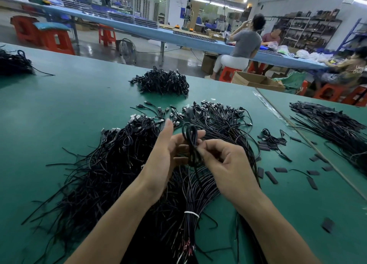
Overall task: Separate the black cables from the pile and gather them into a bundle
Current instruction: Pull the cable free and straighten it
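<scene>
The right hand [224, 164] pinches a looped cable [190, 138] between thumb and curled fingertips, just below the loop. The left hand [166, 154] faces it with the thumb up and the fingers mostly stretched out, and the loop lies against those fingers. Whether its lower fingers curl round the strands is hard to tell. The cable's loose end hangs down from the pinch.

Both hands hover above the middle of the pile [111, 160] of black cables, which spreads over the green table [79, 97]. At the near edge of the pile lies a tied bundle [198, 192], cinched by a white tie [191, 214]. On the far side of the pile, cable plugs [218, 108] fan out. Beyond the pile sits a smaller heap [162, 83] of coiled cables. To the right of the pile, short black strips [271, 177] lie scattered.
</scene>
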`<act>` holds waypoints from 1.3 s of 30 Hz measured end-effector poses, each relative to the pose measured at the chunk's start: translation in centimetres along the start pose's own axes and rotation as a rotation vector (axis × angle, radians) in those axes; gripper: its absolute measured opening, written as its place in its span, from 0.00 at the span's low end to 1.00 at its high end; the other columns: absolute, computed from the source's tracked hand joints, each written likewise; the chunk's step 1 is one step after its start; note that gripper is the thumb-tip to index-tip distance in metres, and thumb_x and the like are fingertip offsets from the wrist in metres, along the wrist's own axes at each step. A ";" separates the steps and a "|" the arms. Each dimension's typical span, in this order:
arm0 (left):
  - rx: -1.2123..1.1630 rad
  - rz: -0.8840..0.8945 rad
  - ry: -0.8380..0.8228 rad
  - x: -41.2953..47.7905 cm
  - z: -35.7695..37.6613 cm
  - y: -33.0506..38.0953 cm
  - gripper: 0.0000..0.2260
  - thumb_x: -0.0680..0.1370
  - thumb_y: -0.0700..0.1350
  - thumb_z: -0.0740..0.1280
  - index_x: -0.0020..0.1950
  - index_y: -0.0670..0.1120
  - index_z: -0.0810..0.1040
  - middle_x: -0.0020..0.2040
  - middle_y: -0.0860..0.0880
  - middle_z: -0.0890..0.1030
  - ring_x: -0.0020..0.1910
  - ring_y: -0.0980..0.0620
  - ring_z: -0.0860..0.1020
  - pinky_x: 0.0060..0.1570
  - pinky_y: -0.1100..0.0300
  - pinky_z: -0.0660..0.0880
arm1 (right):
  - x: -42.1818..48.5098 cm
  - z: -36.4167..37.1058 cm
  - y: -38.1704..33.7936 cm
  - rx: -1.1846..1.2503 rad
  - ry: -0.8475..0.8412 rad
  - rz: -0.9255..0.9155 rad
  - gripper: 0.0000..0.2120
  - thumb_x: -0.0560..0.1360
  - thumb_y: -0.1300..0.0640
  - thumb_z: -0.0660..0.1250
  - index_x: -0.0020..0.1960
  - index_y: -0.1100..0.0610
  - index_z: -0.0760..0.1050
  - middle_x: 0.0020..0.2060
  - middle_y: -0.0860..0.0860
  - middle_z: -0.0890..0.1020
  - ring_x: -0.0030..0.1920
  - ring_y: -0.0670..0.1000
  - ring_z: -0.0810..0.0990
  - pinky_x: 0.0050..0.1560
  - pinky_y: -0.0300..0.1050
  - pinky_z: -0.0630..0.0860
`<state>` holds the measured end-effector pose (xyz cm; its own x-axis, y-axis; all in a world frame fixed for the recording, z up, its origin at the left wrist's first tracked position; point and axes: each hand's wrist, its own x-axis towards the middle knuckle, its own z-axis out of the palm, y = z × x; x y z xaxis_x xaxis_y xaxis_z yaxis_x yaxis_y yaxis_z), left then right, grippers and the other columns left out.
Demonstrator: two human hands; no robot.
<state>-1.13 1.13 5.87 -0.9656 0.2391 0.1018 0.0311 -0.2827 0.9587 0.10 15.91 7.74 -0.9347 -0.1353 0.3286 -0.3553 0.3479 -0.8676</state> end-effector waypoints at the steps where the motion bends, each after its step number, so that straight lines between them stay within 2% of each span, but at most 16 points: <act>1: -0.011 0.015 -0.019 0.1 -0.1 0.0 0.36 0.76 0.70 0.44 0.56 0.52 0.85 0.53 0.47 0.85 0.54 0.53 0.82 0.55 0.50 0.69 | -0.1 0.1 0.1 -0.008 -0.018 0.004 0.09 0.78 0.61 0.69 0.40 0.51 0.80 0.34 0.40 0.80 0.36 0.39 0.76 0.40 0.32 0.71; 4: 0.021 0.064 0.018 0.2 -0.1 -0.1 0.34 0.77 0.69 0.47 0.46 0.50 0.87 0.52 0.48 0.85 0.57 0.51 0.81 0.58 0.49 0.68 | -0.3 0.2 0.2 -0.017 -0.052 0.028 0.06 0.78 0.57 0.69 0.48 0.48 0.84 0.35 0.39 0.81 0.36 0.40 0.77 0.39 0.37 0.74; 6: 0.089 0.100 0.030 0.2 -0.2 -0.2 0.24 0.78 0.63 0.58 0.40 0.51 0.87 0.54 0.51 0.84 0.58 0.51 0.80 0.61 0.49 0.71 | -0.2 0.0 0.3 -0.021 -0.048 0.051 0.04 0.78 0.56 0.70 0.49 0.52 0.84 0.34 0.43 0.82 0.35 0.43 0.76 0.36 0.44 0.74; 8: 0.120 0.121 -0.017 0.0 -0.3 -0.1 0.12 0.72 0.58 0.70 0.43 0.52 0.87 0.57 0.53 0.81 0.59 0.57 0.79 0.58 0.55 0.76 | -0.1 -0.4 0.5 -0.033 -0.022 0.055 0.05 0.77 0.55 0.70 0.48 0.55 0.84 0.33 0.43 0.82 0.33 0.41 0.76 0.36 0.39 0.72; 9: 0.151 0.137 -0.030 0.0 -0.4 -0.1 0.11 0.69 0.57 0.74 0.47 0.54 0.87 0.58 0.53 0.79 0.57 0.60 0.78 0.55 0.59 0.77 | 0.0 -0.7 0.5 -0.049 0.003 0.047 0.04 0.77 0.56 0.70 0.46 0.55 0.84 0.33 0.42 0.82 0.33 0.40 0.77 0.37 0.35 0.71; 12: 0.316 0.130 0.093 -0.1 -0.5 -0.4 0.25 0.62 0.56 0.82 0.56 0.61 0.79 0.50 0.54 0.76 0.43 0.62 0.75 0.46 0.66 0.76 | 0.0 -0.9 0.4 -0.146 0.115 -0.005 0.07 0.76 0.60 0.71 0.42 0.49 0.81 0.35 0.41 0.82 0.37 0.39 0.80 0.39 0.31 0.73; 15: 0.339 0.030 0.114 -0.1 0.0 -0.4 0.26 0.62 0.59 0.79 0.53 0.52 0.75 0.37 0.53 0.75 0.30 0.59 0.70 0.31 0.66 0.70 | 0.0 -0.5 0.2 -0.201 0.162 -0.074 0.10 0.77 0.58 0.71 0.41 0.45 0.79 0.34 0.43 0.83 0.38 0.41 0.81 0.40 0.29 0.72; 17: 0.348 -0.041 0.095 -0.1 -0.1 -0.3 0.23 0.65 0.59 0.78 0.51 0.49 0.74 0.31 0.51 0.78 0.26 0.55 0.73 0.27 0.62 0.70 | -0.1 -0.3 0.2 -0.192 0.182 -0.089 0.11 0.77 0.58 0.71 0.40 0.44 0.78 0.35 0.43 0.83 0.39 0.42 0.81 0.39 0.29 0.73; 19: 0.301 -0.088 0.044 -0.2 -0.2 -0.2 0.20 0.69 0.54 0.77 0.52 0.46 0.73 0.32 0.46 0.82 0.26 0.50 0.79 0.25 0.61 0.73 | -0.2 -0.2 0.4 -0.162 0.187 -0.077 0.10 0.77 0.58 0.70 0.41 0.44 0.78 0.35 0.43 0.83 0.39 0.43 0.81 0.40 0.32 0.74; 22: 0.112 -0.127 -0.013 -0.2 -0.1 0.0 0.16 0.72 0.46 0.75 0.54 0.44 0.74 0.39 0.41 0.85 0.34 0.46 0.85 0.31 0.60 0.79 | -0.1 0.0 0.8 -0.061 0.155 -0.014 0.07 0.77 0.59 0.70 0.43 0.49 0.80 0.35 0.43 0.83 0.36 0.43 0.81 0.38 0.36 0.76; 25: -0.025 -0.141 0.014 -0.3 -0.1 0.1 0.03 0.80 0.38 0.67 0.52 0.45 0.79 0.44 0.38 0.86 0.43 0.42 0.86 0.39 0.58 0.81 | 0.2 -0.1 1.2 0.039 0.136 0.042 0.04 0.77 0.60 0.71 0.45 0.54 0.82 0.35 0.43 0.84 0.36 0.40 0.80 0.39 0.34 0.76; 26: -0.068 -0.161 0.027 -0.3 -0.1 0.0 0.07 0.82 0.39 0.63 0.50 0.45 0.81 0.44 0.38 0.86 0.44 0.40 0.86 0.39 0.56 0.81 | 0.3 -0.2 1.3 0.031 0.136 0.046 0.04 0.77 0.60 0.71 0.45 0.53 0.82 0.35 0.43 0.83 0.36 0.39 0.80 0.39 0.33 0.75; 28: -0.117 -0.196 0.060 -0.2 0.2 0.2 0.15 0.82 0.48 0.59 0.45 0.47 0.84 0.43 0.37 0.85 0.43 0.39 0.85 0.39 0.54 0.81 | 0.3 -0.2 1.5 0.005 0.129 0.036 0.04 0.77 0.59 0.71 0.44 0.52 0.82 0.34 0.41 0.82 0.35 0.39 0.78 0.37 0.31 0.73; 31: -0.028 -0.121 0.123 0.1 0.2 0.1 0.19 0.77 0.62 0.66 0.41 0.48 0.84 0.43 0.41 0.85 0.42 0.44 0.84 0.41 0.54 0.81 | 0.0 0.2 1.5 -0.045 0.073 0.020 0.06 0.77 0.59 0.71 0.42 0.50 0.81 0.33 0.39 0.83 0.34 0.39 0.79 0.37 0.30 0.72; 35: 0.011 0.009 0.146 -0.1 -0.5 0.0 0.11 0.63 0.48 0.77 0.42 0.46 0.82 0.40 0.44 0.85 0.38 0.50 0.82 0.39 0.62 0.80 | -0.1 0.4 1.9 -0.033 0.013 0.053 0.04 0.77 0.57 0.70 0.45 0.50 0.83 0.36 0.42 0.84 0.34 0.40 0.78 0.38 0.33 0.74; 39: 0.130 0.087 0.075 0.0 -1.2 0.4 0.12 0.68 0.35 0.77 0.47 0.47 0.84 0.45 0.47 0.86 0.42 0.53 0.83 0.45 0.64 0.79 | 0.1 0.6 2.6 0.105 -0.017 0.164 0.05 0.78 0.57 0.70 0.43 0.52 0.83 0.31 0.47 0.81 0.30 0.47 0.74 0.33 0.41 0.72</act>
<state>-1.39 -0.06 5.92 -0.9742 0.1477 0.1706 0.1440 -0.1753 0.9739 -0.91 16.27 5.32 -0.9796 -0.1004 0.1741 -0.1951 0.2679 -0.9435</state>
